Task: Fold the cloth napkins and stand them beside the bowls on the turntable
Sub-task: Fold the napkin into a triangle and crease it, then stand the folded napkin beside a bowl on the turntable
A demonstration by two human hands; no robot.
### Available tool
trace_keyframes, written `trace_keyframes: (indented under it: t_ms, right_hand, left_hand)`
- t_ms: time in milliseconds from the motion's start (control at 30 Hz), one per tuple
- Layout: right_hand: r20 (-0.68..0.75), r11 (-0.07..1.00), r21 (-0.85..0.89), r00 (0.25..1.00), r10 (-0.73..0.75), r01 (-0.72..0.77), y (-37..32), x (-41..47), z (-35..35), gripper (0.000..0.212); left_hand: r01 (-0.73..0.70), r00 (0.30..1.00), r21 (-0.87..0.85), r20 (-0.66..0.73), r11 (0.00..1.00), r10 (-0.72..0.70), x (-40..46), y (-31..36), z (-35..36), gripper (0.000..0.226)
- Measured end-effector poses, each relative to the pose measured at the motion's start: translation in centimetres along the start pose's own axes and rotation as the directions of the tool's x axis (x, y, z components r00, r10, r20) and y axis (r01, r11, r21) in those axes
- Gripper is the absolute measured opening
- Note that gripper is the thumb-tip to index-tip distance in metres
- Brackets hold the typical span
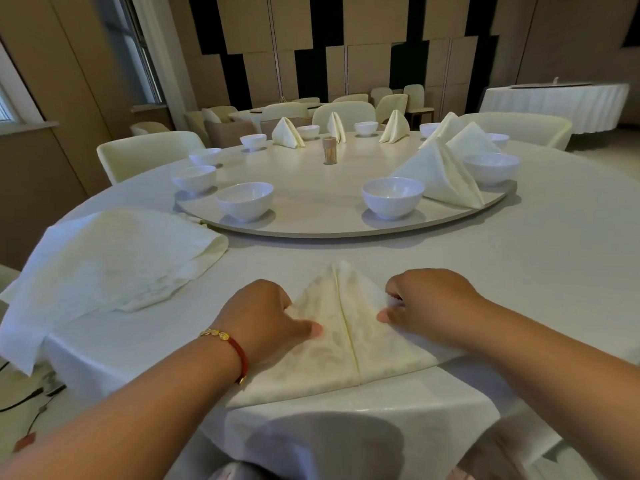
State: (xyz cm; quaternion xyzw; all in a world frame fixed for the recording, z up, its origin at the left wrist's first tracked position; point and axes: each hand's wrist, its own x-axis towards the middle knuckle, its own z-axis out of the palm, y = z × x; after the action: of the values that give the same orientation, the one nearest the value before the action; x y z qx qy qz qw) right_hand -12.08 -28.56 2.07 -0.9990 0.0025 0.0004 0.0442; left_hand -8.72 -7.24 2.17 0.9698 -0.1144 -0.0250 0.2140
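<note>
- Risk of the two flaps springing open once pressure lifts from the napkin (341,337), leaving a loose triangle that slumps when stood up.
- Risk of a crooked centre seam if one side gets tugged harder than the other.
- Risk of knocking the nearest bowl (393,197) when carrying the fold across to the turntable (311,226).
- Left hand (268,311) curled, thumb pressing the left flap; right hand (424,304) curled, pinching the right flap's edge.
- Pale cream, faintly patterned, folded to a triangle with point away, lying flat at the table's near edge, between both hands.
- Unfolded stack (114,258) waiting to the left; several finished ones (446,174) already standing by bowls.
</note>
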Motion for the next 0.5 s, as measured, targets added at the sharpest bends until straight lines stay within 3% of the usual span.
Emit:
trace_keyframes:
  t_ms: [333,433,500]
  right_hand:
    - [0.037,1.000,0.003,0.999,-0.007,0.007,-0.3,0.8,0.0,0.037]
    - [-0.004,0.994,0.095,0.998,-0.057,0.057,-0.2,0.6,-0.1,0.027]
    - [-0.030,0.987,0.085,0.990,-0.138,0.140,0.1,0.7,0.0,0.054]
  left_hand:
    - [0.019,0.998,0.002,-0.057,1.000,-0.019,-0.1,0.0,0.6,0.050]
    - [-0.031,0.995,0.026,-0.092,0.999,0.033,-0.4,-0.3,0.9,0.036]
    - [-0.103,0.985,0.106,-0.127,0.989,0.116,-0.5,-0.8,1.1,0.063]
